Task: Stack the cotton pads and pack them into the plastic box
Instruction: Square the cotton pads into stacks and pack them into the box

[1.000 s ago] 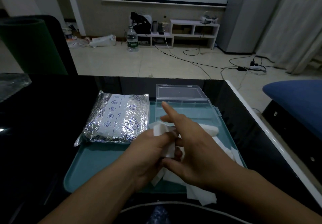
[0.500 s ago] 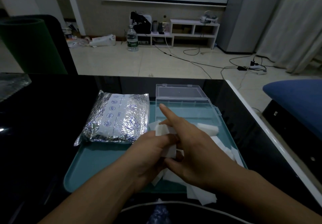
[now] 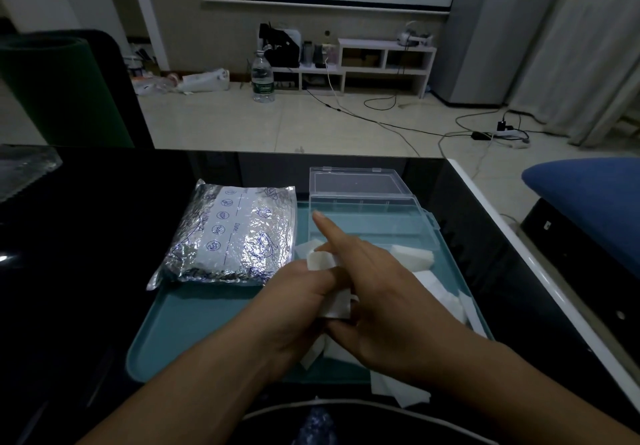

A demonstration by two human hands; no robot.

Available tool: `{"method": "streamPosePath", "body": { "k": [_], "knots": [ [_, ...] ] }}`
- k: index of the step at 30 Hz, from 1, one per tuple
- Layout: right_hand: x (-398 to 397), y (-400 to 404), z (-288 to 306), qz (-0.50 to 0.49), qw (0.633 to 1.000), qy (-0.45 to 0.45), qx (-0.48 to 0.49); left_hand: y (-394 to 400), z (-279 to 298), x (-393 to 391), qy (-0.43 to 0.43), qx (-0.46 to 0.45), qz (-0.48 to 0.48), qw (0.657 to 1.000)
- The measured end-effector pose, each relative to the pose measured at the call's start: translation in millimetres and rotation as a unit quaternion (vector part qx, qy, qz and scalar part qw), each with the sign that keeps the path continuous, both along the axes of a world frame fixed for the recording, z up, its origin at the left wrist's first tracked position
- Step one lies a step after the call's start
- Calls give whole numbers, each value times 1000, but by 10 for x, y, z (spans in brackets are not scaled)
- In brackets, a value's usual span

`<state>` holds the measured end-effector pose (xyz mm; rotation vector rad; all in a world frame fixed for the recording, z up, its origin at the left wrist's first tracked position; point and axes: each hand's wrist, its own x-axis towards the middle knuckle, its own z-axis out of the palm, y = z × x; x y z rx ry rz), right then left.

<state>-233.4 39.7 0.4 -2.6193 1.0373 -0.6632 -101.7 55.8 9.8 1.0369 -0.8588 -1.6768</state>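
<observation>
Still early: left hand [image 3: 298, 300] & right hand [image 3: 381, 300] grip a small cotton pad stack [image 3: 334, 300]; plastic box [image 3: 370, 226] at 12 o'clock open, empty; loose pads [image 3: 440, 297] at 3 left.

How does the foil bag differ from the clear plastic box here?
The foil bag is opaque, crinkled silver with blue print, and looks sealed; the plastic box is transparent, rigid and open, its lid folded back. The bag looks full; the box looks empty. Both sit at the far end of the teal tray.
</observation>
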Motion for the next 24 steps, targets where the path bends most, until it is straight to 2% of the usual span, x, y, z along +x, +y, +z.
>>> {"method": "streamPosePath", "body": {
  "k": [10,14,18,24],
  "knots": [
    [11,7,-21,-28,999,-6,-17,-13,4,8,-13,10,12,1000],
    [6,18,7,-14,1000,-13,22,-15,-15,-16,-56,-19,19,998],
    [-3,16,32,-10,997,-45,58,-29,-23,5,-54,-30,12,998],
    [-7,24,22,3,997,-47,67,-5,-30,-3,-42,-16,-4,999]
  ]
}}
